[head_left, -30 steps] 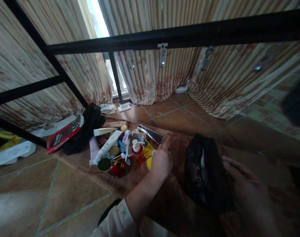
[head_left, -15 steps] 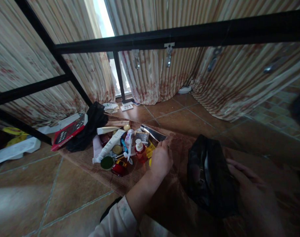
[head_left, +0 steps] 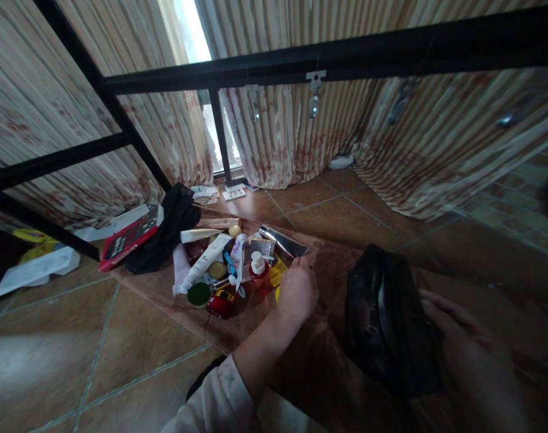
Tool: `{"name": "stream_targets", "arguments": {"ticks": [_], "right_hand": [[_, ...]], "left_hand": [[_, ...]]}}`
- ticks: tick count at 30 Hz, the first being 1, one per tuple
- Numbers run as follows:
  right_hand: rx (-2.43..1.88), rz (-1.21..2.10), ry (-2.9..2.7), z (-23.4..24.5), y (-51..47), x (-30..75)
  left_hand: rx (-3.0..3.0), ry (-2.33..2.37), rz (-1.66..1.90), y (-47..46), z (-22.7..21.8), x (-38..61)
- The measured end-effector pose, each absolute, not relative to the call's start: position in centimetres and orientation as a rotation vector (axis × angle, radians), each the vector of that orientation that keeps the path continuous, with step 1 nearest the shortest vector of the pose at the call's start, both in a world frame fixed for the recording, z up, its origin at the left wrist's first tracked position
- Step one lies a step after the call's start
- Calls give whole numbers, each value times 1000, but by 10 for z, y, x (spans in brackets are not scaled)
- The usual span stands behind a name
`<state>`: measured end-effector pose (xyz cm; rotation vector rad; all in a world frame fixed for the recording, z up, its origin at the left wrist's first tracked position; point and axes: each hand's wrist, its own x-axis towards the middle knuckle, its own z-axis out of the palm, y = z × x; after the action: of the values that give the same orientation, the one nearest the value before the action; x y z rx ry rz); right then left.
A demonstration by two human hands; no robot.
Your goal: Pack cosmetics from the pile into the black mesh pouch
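Note:
My left hand [head_left: 297, 290] rests on a brown mat [head_left: 174, 288] beside a heap of cosmetics. Its fingers are curled and pinched near the end of a silver tube [head_left: 283, 242]; what they hold is hidden. Close to it stand a small red bottle with a white cap [head_left: 259, 272], a long white tube [head_left: 201, 264], a green-lidded jar [head_left: 198, 294] and a red jar [head_left: 219, 305]. My right hand [head_left: 463, 343] grips the side of a black pouch [head_left: 386, 328] with its mouth open, to the right of the left hand.
A black metal frame [head_left: 319, 57] crosses overhead, with striped curtains [head_left: 274, 138] behind. A red and black book [head_left: 129, 237] and a black cloth [head_left: 172, 222] lie at the mat's left end. White and yellow bags [head_left: 34, 267] sit far left on the tiled floor [head_left: 97, 361].
The view has shifted a little, so everything sits slightly further right and up. My left hand stays by the silver tube; my right hand stays on the pouch.

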<state>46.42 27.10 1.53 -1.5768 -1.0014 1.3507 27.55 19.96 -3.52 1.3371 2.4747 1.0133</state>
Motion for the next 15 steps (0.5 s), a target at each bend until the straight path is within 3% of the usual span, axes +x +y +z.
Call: {"name": "stream_targets", "arguments": {"ticks": [15], "right_hand": [[-1629, 1376, -937, 24, 267, 459]], "left_hand": [[1467, 2394, 1175, 195, -24, 290]]}}
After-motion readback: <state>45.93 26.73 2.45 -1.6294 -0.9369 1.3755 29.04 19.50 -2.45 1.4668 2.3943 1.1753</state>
